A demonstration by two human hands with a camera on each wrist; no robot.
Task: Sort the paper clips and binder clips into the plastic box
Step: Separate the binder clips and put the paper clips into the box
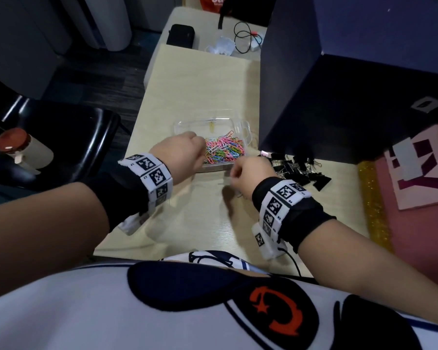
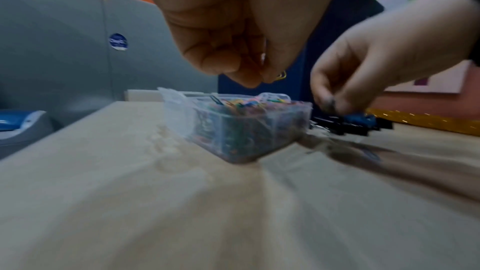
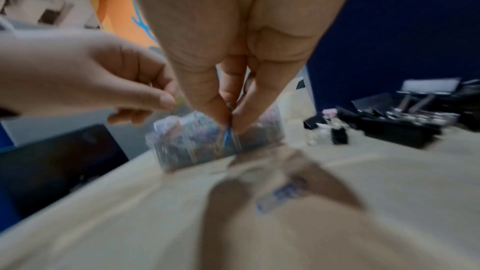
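A clear plastic box [image 1: 177, 125] stands on the pale table, and its near compartment holds a heap of coloured paper clips [image 1: 225, 150]. My left hand [image 1: 200, 145] hovers over the box's left side and pinches a yellow paper clip [image 2: 281, 75]. My right hand [image 1: 234, 173] is at the box's front right corner, its thumb and fingers pinching a blue paper clip [image 3: 228, 137]. A pile of black binder clips [image 1: 299, 168] lies on the table to the right of the box. Both wrist views are blurred; they show the box [image 2: 233, 134] [image 3: 182, 145] just below the fingertips.
A tall dark blue partition [image 1: 339, 97] rises right behind the binder clips. A black chair [image 1: 61, 137] and a red-capped bottle [image 1: 13, 145] are off the table's left edge. A gold strip [image 1: 372, 203] and pink mat [image 1: 420, 223] lie right. A blurred blue item [image 3: 285, 194] lies under my right hand.
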